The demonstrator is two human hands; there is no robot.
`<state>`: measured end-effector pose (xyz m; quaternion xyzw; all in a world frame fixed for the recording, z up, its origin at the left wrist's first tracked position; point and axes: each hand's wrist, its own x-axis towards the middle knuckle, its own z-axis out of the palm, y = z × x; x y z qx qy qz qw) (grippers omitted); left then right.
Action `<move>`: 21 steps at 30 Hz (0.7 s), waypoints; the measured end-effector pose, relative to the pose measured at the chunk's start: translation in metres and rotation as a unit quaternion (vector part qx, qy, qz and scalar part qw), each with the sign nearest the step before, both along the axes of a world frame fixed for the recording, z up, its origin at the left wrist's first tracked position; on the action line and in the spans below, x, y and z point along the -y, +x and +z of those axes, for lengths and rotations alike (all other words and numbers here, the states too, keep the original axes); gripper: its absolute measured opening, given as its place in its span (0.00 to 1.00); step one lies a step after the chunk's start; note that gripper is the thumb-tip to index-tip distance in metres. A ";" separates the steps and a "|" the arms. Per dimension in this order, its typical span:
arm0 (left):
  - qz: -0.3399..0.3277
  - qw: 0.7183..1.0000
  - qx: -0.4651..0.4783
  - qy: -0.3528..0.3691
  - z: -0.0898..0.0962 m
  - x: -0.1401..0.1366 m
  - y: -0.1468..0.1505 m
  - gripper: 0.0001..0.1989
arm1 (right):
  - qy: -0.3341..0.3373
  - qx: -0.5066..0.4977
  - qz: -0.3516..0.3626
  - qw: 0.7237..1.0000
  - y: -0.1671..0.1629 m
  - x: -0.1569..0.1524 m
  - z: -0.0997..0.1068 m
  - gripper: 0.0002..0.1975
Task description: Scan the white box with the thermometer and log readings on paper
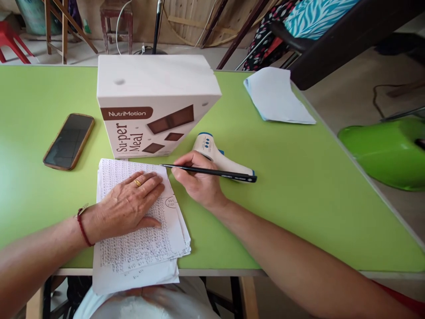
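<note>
My left hand [133, 201] lies flat on a stack of handwritten paper sheets [129, 252], its fingers stretched toward the upper right of the top page. Rows of dense writing cover that page, and the lower end of the stack hangs over the table's near edge. Between the fingers of my right hand [201, 179] is a black pencil [229, 173], held low and almost level. Its tip points left, at the top right corner of the page; whether it touches the paper I cannot tell. Behind my right hand lies a white and blue infrared thermometer [206, 145], partly covered by it.
A white NutriMotion box [159, 79] stands upright just beyond the papers. To the left a phone [69, 141] lies on the green table [299, 199]. Folded white paper [275, 95] rests near the far right edge. A green plastic seat [385, 153] stands off the right side.
</note>
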<state>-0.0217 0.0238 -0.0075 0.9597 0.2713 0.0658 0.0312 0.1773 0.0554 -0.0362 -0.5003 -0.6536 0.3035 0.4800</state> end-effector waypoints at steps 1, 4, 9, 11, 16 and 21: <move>0.001 1.000 -0.002 0.001 0.001 0.000 0.001 0.36 | -0.001 -0.004 0.002 1.000 0.000 0.000 0.000 0.02; 0.013 1.000 -0.007 0.012 0.001 -0.001 0.004 0.31 | -0.012 -0.012 0.010 1.000 0.000 0.000 0.001 0.01; 0.040 0.999 -0.006 0.034 -0.002 0.002 0.005 0.24 | -0.033 -0.029 0.014 0.999 -0.001 0.001 -0.001 0.03; 0.034 0.999 -0.004 0.026 -0.002 0.003 0.005 0.23 | -0.027 -0.027 0.008 0.999 -0.001 0.001 -0.002 0.03; 0.033 0.999 0.006 -0.001 0.001 0.002 0.006 0.32 | 0.020 0.013 -0.005 1.000 -0.001 0.000 -0.003 0.01; 0.034 0.999 0.005 -0.017 0.001 0.003 0.008 0.26 | 0.068 0.032 -0.002 0.997 -0.001 0.000 -0.004 0.04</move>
